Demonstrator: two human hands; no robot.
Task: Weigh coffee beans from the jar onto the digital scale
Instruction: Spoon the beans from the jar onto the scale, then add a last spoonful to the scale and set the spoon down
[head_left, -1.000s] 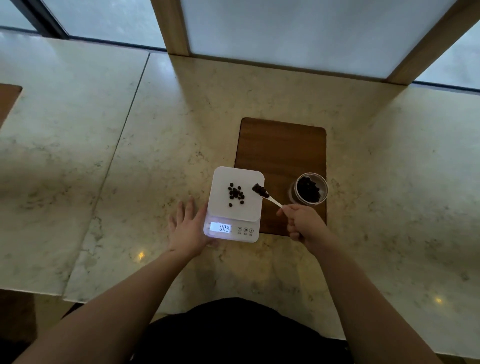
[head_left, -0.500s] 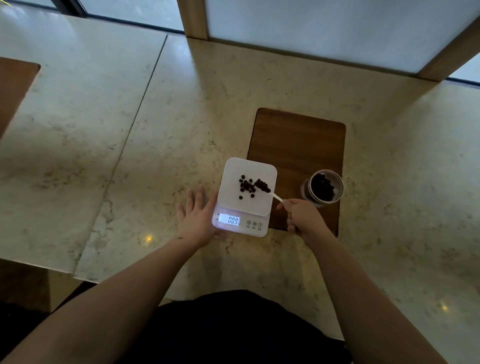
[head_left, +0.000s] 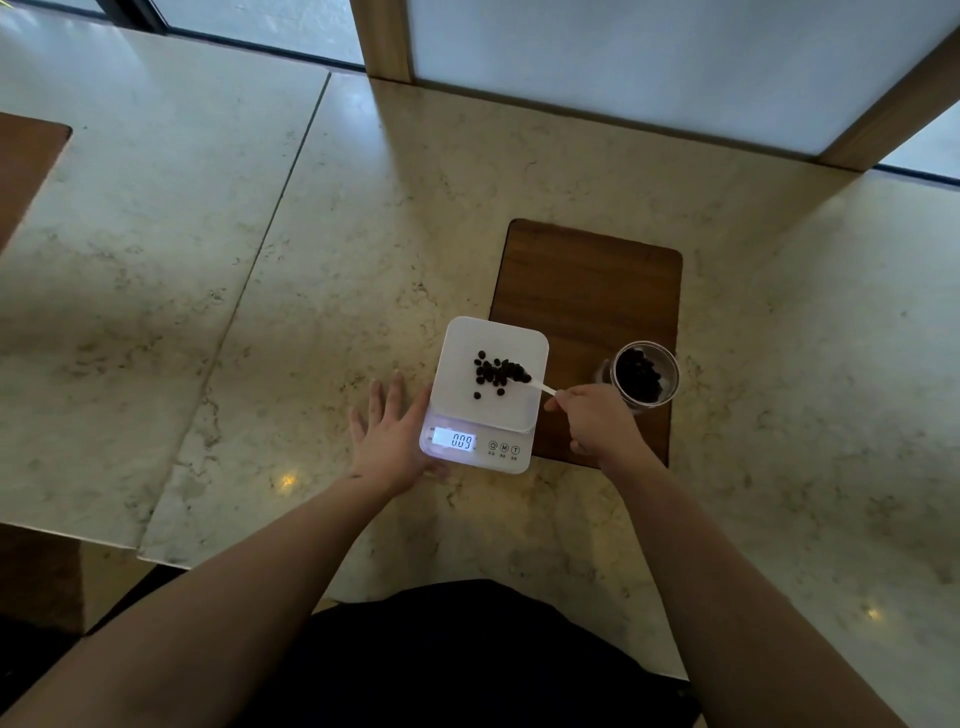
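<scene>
A white digital scale (head_left: 462, 410) stands on the marble counter, its lit display (head_left: 455, 440) showing digits. Several dark coffee beans (head_left: 496, 373) lie in a loose pile on its platform. My right hand (head_left: 597, 423) grips a small white spoon (head_left: 543, 387) whose bowl rests among the beans at the pile's right side. An open glass jar (head_left: 645, 375) with more beans stands on a wooden board, just right of that hand. My left hand (head_left: 390, 439) lies flat on the counter, fingers spread, touching the scale's left edge.
The brown wooden board (head_left: 587, 291) lies behind and right of the scale. A seam (head_left: 275, 208) divides the marble counter into slabs. Another wooden board's corner (head_left: 26, 161) shows at far left. Wooden window posts (head_left: 384, 36) rise at the back.
The spoon moved left from above the scale's right edge down into the bean pile, and its beans now lie on the platform. The left hand stayed beside the scale.
</scene>
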